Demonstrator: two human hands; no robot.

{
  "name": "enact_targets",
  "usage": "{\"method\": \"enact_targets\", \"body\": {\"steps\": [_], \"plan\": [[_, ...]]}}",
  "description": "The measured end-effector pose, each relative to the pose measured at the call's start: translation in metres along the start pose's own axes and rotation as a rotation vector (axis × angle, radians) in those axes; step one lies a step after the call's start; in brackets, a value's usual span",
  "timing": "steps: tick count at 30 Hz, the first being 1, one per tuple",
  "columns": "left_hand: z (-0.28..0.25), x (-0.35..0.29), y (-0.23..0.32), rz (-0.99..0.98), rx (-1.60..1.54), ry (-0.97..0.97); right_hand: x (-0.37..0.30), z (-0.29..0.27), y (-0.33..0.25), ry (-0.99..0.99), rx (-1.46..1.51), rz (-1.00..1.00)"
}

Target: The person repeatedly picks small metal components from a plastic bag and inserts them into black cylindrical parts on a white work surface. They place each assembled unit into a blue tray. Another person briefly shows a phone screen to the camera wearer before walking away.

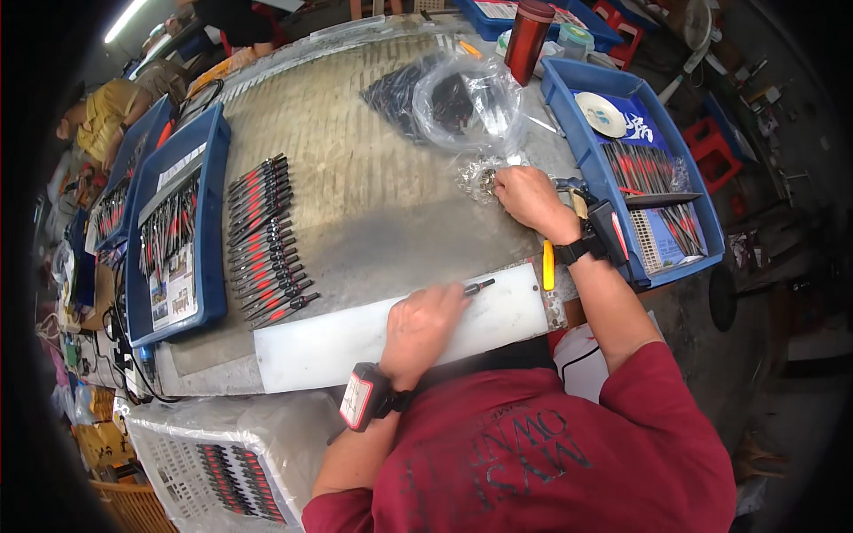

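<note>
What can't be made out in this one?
All in the head view:
Left hand: blurred by motion, grip unclear.
Dark stick: one end hidden by the left hand.
Right hand: its own back hides whatever it may hold.
Shiny bits: too small to identify.
Person at top: cut off by the upper edge.

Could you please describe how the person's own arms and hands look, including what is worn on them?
The left hand and right hand wear no gloves. Each wrist has a black strap carrying a boxy device: the left device shows a white face edged in red; the right device is dark with some red. The sleeves are short and dark red.
</note>
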State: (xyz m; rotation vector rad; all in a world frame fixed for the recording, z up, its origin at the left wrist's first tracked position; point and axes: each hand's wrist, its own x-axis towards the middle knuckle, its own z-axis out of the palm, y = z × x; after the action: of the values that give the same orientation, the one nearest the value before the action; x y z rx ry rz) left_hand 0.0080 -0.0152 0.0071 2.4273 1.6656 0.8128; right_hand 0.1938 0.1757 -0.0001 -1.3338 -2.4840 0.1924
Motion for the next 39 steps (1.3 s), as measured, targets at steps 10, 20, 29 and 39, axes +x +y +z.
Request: {"method": "enact_targets", "body": {"steps": [10,20,29,39], "plan": [[0.003,-0.002,-0.003,0.006,-0.014,0.014,-0.003,-0.003,-0.004,0.054,0.013,-0.036],[0.005,-0.002,-0.004,0.026,0.031,0.025,-0.062,-0.047,-0.049,-0.261,0.691,0.123],[0.007,-0.003,-0.004,0.045,0.040,0.063,-0.085,-0.041,-0.076,-0.315,0.525,-0.067],[0.007,-0.002,-0.002,0.065,0.071,0.061,-0.085,-0.031,-0.078,-0.312,0.416,-0.067]]}}
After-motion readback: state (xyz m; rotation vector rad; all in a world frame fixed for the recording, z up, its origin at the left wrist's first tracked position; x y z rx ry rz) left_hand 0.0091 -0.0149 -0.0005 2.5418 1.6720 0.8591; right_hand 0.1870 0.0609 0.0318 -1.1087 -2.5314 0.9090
